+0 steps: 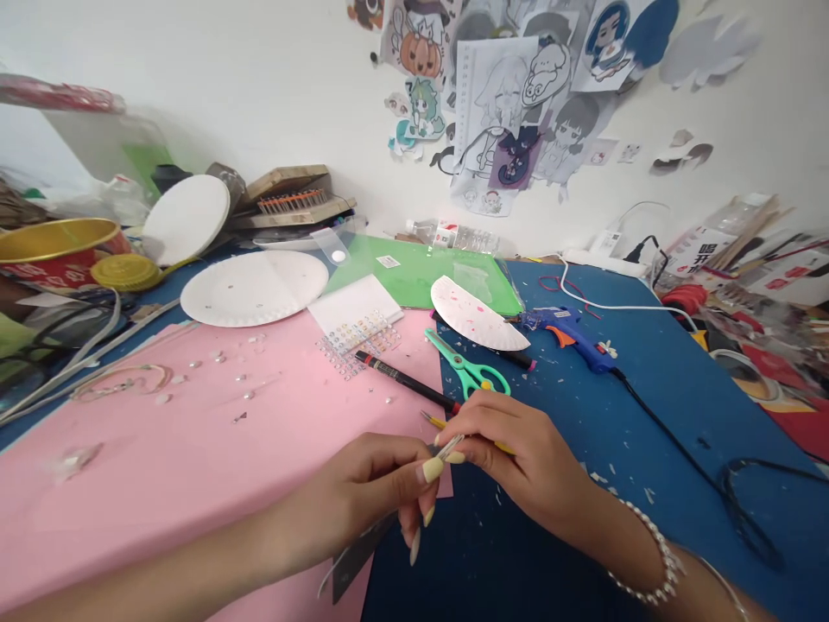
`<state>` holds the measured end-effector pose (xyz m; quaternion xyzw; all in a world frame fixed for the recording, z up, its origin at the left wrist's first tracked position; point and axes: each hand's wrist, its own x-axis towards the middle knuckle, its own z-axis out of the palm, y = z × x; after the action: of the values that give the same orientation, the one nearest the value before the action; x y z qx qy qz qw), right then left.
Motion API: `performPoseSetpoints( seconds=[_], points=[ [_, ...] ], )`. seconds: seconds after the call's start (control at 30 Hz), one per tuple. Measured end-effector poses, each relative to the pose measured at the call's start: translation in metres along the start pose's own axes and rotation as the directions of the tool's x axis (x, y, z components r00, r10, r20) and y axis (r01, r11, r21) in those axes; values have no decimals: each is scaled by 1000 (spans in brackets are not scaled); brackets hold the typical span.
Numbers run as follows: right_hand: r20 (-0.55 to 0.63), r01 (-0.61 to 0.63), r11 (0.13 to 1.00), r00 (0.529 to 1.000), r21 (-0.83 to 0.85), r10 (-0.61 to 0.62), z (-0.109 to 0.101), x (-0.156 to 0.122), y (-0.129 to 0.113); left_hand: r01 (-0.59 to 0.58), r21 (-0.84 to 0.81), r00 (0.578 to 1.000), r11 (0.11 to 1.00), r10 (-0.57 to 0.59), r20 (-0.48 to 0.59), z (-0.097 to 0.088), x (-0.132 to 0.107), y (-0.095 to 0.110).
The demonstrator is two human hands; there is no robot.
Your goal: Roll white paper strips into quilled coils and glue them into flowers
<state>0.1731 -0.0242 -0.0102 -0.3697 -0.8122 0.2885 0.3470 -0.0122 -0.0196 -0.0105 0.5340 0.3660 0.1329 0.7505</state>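
Observation:
Near the front middle, my left hand (389, 479) and my right hand (518, 445) meet fingertip to fingertip. Both pinch a small bundle of thin whitish cord (452, 446); its exact make is too small to tell. A dark grey card (359, 557) shows below my left hand, with a pale string end beside it. Just beyond my fingers lie a yellow pencil-like tool (433, 420), partly hidden by my right hand, a black marker (408, 380) with red bands, and green-handled scissors (463, 363).
A pink sheet (259, 415) with scattered beads covers the left of the blue table (648, 371). Rhinestone sheets (359, 341), a white paper plate (256, 285) and a cut plate piece (476, 315) lie farther back. A blue glue gun (576, 337) trails its cable at right.

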Motion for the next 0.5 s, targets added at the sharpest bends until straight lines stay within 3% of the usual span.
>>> performPoseSetpoints(
  seconds=[0.23,0.5],
  points=[
    [-30,-31,999,999,8,31,1,0,1,-11,-25,999,1000,9,-48,1,3,-1],
    [-16,-6,981,1000,193,9,2,0,0,-13,-161,999,987,21,50,0,3,-4]
  ],
)
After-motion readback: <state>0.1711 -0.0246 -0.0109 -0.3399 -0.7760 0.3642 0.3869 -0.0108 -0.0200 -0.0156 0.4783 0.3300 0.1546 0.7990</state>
